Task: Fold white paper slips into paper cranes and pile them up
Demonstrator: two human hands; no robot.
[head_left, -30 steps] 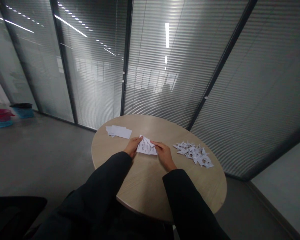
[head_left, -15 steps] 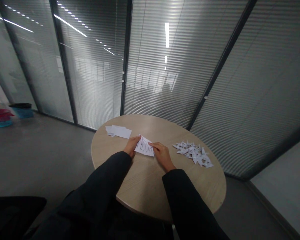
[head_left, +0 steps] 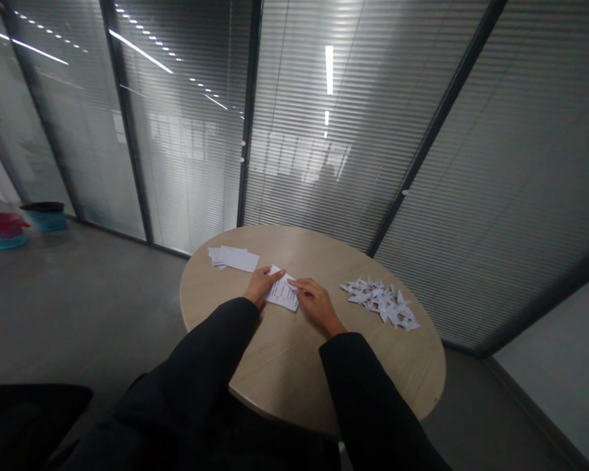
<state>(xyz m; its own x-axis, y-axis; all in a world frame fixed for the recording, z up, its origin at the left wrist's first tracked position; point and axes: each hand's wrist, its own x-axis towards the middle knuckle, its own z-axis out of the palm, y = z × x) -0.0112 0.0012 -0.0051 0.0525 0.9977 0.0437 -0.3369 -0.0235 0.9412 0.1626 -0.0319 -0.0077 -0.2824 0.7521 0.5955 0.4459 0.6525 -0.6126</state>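
A white printed sheet of paper [head_left: 283, 294], partly folded, lies flat on the round wooden table [head_left: 285, 366]. My left hand [head_left: 260, 286] rests on its left edge with the fingers laid over the paper. My right hand [head_left: 314, 303] presses on its right side, fingers bent and fingertips on the sheet near the fold. Both arms wear dark sleeves.
A small stack of white sheets [head_left: 234, 258] lies at the table's far left. A pile of several folded white paper shapes [head_left: 381, 303] sits on the right side. Glass walls with blinds stand behind the table. Coloured bins [head_left: 43, 216] are on the floor far left.
The sheet has been folded narrower. My right hand slid left along the paper toward my left hand, which stayed on the left edge.
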